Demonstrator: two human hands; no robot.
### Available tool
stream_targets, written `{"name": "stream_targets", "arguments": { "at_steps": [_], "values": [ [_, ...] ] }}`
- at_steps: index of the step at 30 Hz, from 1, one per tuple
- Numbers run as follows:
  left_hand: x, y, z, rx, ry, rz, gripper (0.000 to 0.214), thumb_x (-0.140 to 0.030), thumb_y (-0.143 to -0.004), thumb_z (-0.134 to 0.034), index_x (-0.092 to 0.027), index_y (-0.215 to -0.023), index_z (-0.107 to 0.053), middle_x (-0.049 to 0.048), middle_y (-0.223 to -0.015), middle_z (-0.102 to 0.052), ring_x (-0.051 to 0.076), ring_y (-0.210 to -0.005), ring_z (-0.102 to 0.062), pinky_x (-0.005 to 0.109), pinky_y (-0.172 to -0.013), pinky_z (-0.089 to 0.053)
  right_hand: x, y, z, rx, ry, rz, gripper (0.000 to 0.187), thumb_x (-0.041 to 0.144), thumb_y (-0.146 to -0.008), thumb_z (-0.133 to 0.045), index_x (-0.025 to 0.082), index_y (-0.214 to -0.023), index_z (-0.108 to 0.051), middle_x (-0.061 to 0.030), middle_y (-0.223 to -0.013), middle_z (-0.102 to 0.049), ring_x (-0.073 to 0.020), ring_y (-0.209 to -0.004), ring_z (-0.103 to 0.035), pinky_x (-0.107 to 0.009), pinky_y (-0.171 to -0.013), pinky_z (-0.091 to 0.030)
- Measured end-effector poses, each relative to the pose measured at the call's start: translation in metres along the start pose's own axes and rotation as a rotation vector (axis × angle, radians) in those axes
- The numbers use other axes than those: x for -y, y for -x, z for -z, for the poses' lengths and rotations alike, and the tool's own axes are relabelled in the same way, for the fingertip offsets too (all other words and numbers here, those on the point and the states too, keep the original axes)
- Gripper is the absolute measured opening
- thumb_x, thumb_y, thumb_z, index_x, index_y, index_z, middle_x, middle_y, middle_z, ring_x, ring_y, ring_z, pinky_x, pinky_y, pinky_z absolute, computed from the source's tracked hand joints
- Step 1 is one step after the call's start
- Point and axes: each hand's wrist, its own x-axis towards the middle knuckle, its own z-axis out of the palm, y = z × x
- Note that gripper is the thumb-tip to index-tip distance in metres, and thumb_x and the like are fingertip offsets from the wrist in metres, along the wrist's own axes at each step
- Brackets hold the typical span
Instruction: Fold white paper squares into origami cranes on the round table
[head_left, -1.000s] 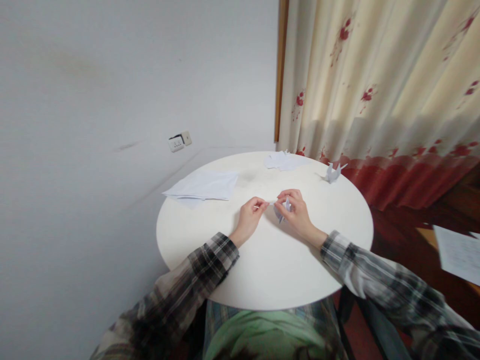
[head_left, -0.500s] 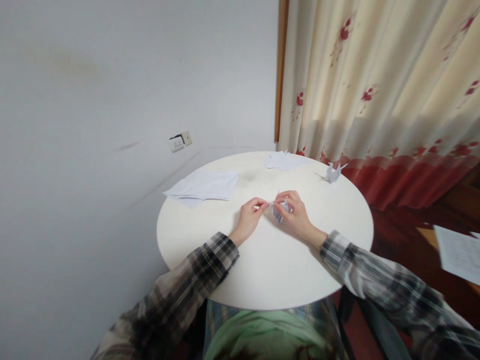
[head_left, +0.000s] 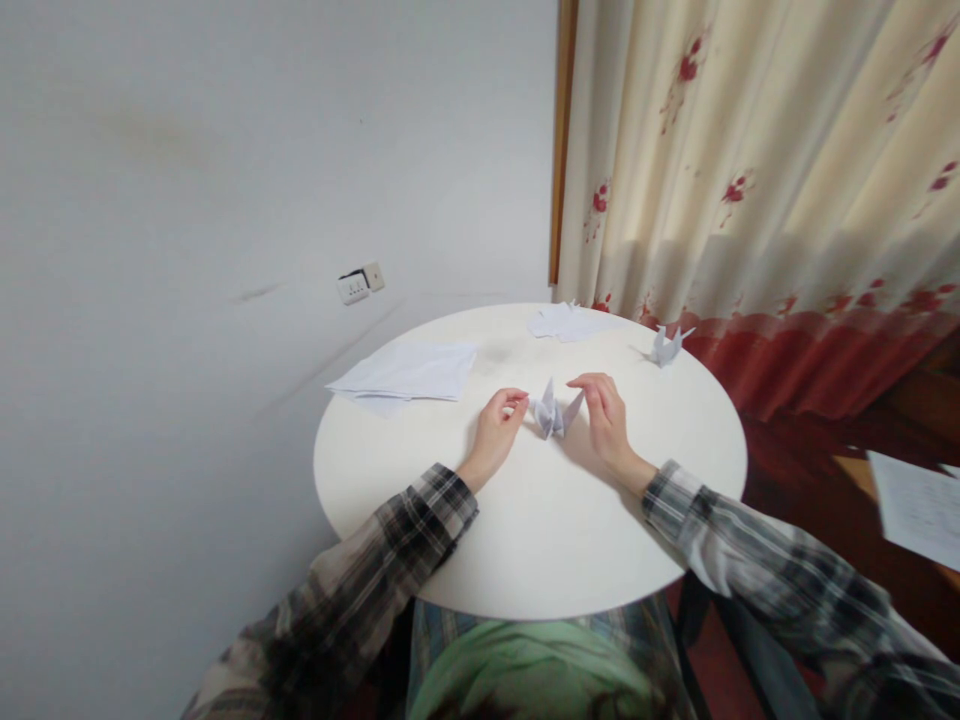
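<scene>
A small white folded paper crane (head_left: 550, 415) stands by itself on the round white table (head_left: 540, 540), between my two hands. My left hand (head_left: 496, 430) rests just left of it with loosely curled fingers that hold nothing. My right hand (head_left: 607, 418) hovers just right of it, fingers curved and apart; its fingertips are close to the crane's right wing, and I cannot tell whether they touch. Plaid sleeves cover both forearms.
A stack of white sheets (head_left: 409, 372) lies at the table's far left. Folded white paper (head_left: 562, 322) sits at the far edge, and a second paper crane (head_left: 664, 345) at the far right. A flowered curtain (head_left: 750, 200) hangs behind. A printed sheet (head_left: 915, 505) lies on wood to the right.
Both hands were pinching the folded paper together. They have let go and drawn slightly apart, and the crane now stands on the table with its wings spread.
</scene>
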Motion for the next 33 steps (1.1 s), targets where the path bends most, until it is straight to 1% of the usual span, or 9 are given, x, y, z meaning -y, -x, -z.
{"name": "stream_targets", "arguments": {
  "at_steps": [4,7,11,15,20,23,27,30,33],
  "values": [
    [0.002,0.001,0.001,-0.010,0.017,-0.025,0.009,-0.023,-0.077,-0.049,-0.016,-0.083,-0.050,0.0038,-0.087,-0.056,0.014,-0.085,-0.053,0.025,-0.073,-0.041,0.001,-0.001,0.001,-0.037,0.019,-0.003,0.024,0.026,-0.088,-0.034,0.020,-0.083,-0.057,-0.0045,-0.085,-0.056,-0.0181,-0.087,-0.049,-0.036,-0.081,-0.037],
    [0.008,0.002,-0.001,0.028,0.000,0.021,0.015,-0.017,-0.073,-0.052,-0.016,-0.087,-0.048,0.0033,-0.090,-0.055,0.013,-0.086,-0.053,0.024,-0.073,-0.041,-0.002,-0.001,0.001,-0.091,0.038,-0.044,0.013,0.023,-0.082,-0.042,0.020,-0.089,-0.053,-0.0046,-0.090,-0.054,-0.0184,-0.090,-0.048,-0.036,-0.080,-0.037],
    [0.019,0.002,-0.005,0.102,-0.053,0.090,0.025,-0.016,-0.067,-0.059,-0.016,-0.090,-0.050,0.0025,-0.088,-0.055,0.014,-0.083,-0.054,0.025,-0.070,-0.042,-0.010,-0.001,-0.002,-0.121,0.040,-0.156,0.023,0.019,-0.074,-0.047,0.019,-0.097,-0.047,-0.0054,-0.098,-0.051,-0.0191,-0.093,-0.046,-0.037,-0.082,-0.037],
    [0.025,0.002,-0.007,0.157,-0.070,0.038,0.023,-0.021,-0.068,-0.060,-0.016,-0.090,-0.054,0.0032,-0.088,-0.058,0.015,-0.083,-0.055,0.024,-0.069,-0.044,-0.017,0.002,-0.007,-0.043,-0.023,-0.276,0.029,0.016,-0.069,-0.048,0.020,-0.097,-0.044,-0.0053,-0.098,-0.051,-0.0182,-0.089,-0.048,-0.037,-0.080,-0.039],
    [0.030,-0.001,-0.006,0.194,-0.038,0.005,0.019,-0.020,-0.068,-0.060,-0.015,-0.087,-0.059,0.0043,-0.086,-0.058,0.015,-0.080,-0.056,0.024,-0.065,-0.046,-0.022,0.005,-0.013,0.069,-0.137,-0.324,0.028,0.015,-0.070,-0.046,0.021,-0.097,-0.044,-0.0046,-0.092,-0.051,-0.0162,-0.082,-0.051,-0.032,-0.071,-0.044],
    [0.030,-0.001,-0.007,0.198,0.029,0.060,0.016,-0.015,-0.067,-0.060,-0.014,-0.082,-0.060,0.0042,-0.083,-0.058,0.014,-0.077,-0.056,0.024,-0.065,-0.047,-0.022,0.006,-0.014,0.094,-0.181,-0.335,0.031,0.017,-0.071,-0.049,0.022,-0.101,-0.043,-0.0048,-0.096,-0.051,-0.0150,-0.079,-0.053,-0.031,-0.067,-0.046],
    [0.027,-0.002,-0.008,0.192,0.133,0.154,0.011,-0.009,-0.064,-0.059,-0.012,-0.074,-0.060,0.0030,-0.077,-0.059,0.013,-0.071,-0.057,0.025,-0.067,-0.047,-0.021,0.006,-0.014,0.118,-0.289,-0.366,0.045,0.023,-0.068,-0.056,0.025,-0.109,-0.037,-0.0038,-0.099,-0.050,-0.0130,-0.072,-0.057,-0.030,-0.064,-0.048],
    [0.023,-0.002,-0.007,0.170,0.235,0.222,0.007,-0.011,-0.066,-0.057,-0.012,-0.073,-0.058,0.0024,-0.072,-0.061,0.012,-0.064,-0.058,0.026,-0.064,-0.046,-0.020,0.005,-0.015,0.127,-0.349,-0.405,0.053,0.025,-0.065,-0.061,0.025,-0.111,-0.034,-0.0027,-0.094,-0.054,-0.0130,-0.069,-0.057,-0.031,-0.064,-0.048],
    [0.019,-0.002,-0.005,0.153,0.347,0.252,0.009,-0.016,-0.069,-0.056,-0.013,-0.077,-0.056,0.0025,-0.075,-0.061,0.012,-0.064,-0.058,0.026,-0.065,-0.047,-0.021,0.006,-0.017,0.157,-0.400,-0.443,0.057,0.026,-0.062,-0.064,0.024,-0.111,-0.034,-0.0017,-0.087,-0.057,-0.0139,-0.069,-0.058,-0.032,-0.066,-0.048]
  ]
}}
